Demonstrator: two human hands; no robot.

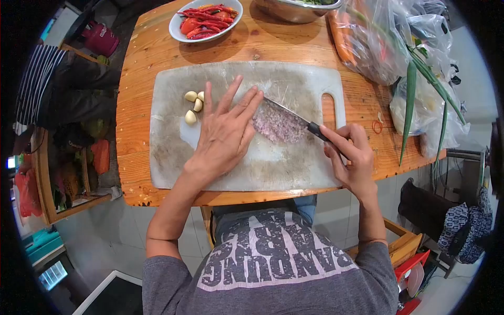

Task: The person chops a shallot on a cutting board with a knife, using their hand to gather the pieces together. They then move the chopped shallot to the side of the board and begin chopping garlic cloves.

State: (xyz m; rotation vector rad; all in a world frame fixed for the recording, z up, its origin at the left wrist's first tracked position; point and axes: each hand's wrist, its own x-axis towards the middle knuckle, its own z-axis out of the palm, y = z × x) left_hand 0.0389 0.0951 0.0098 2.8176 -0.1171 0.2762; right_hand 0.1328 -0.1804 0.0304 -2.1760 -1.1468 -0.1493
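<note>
My right hand is wrapped round the black handle of a kitchen knife. Its blade lies across a heap of finely chopped shallot on the white cutting board. My left hand is stretched flat with fingers spread, its fingertips right at the knife's tip end. Several peeled garlic cloves sit on the board just left of my left hand.
Behind the board stand a white bowl of red chilies and tomatoes and a metal bowl with greens. Plastic bags of carrots and other vegetables crowd the right side. Green leaves hang over the table's right edge, near a red rubber band.
</note>
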